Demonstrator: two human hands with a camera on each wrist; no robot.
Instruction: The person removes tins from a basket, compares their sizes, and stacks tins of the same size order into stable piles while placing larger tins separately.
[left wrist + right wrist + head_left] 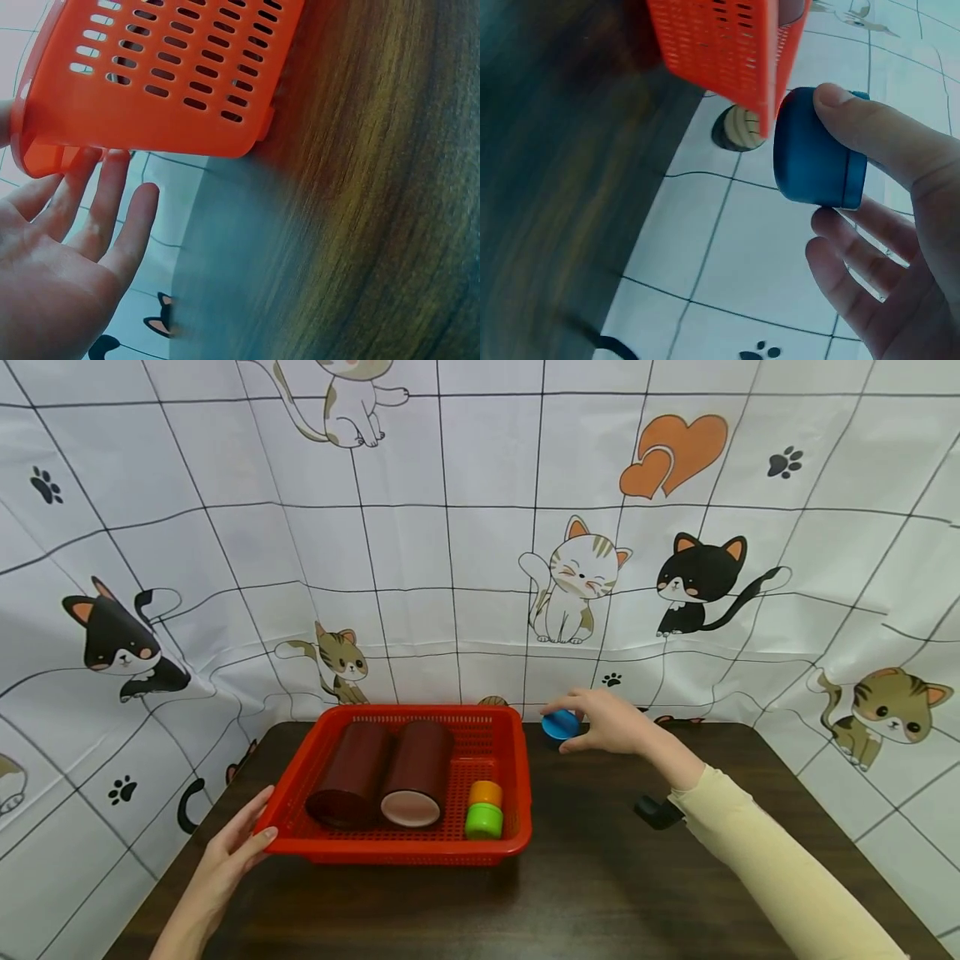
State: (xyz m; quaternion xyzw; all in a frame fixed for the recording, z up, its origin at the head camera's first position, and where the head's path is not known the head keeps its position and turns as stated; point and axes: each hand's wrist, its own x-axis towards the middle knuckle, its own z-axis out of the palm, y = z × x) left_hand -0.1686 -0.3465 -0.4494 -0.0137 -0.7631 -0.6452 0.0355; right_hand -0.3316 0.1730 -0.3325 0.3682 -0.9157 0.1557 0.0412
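Observation:
My left hand grips the left front corner of a red plastic basket. In the left wrist view its fingers reach under the basket's rim, with the thumb over it. Beyond the basket's right side, my right hand holds a small blue rounded cup-like container between thumb and fingers, above the table's far part. Inside the basket two dark brown cylinders lie side by side; the right one shows a pale near end. A small orange container and a green one sit at their right.
The dark wood table extends in front of the basket and to its right. A white grid-lined sheet with printed cats hangs behind and at both sides. A small black object juts out beside the right sleeve.

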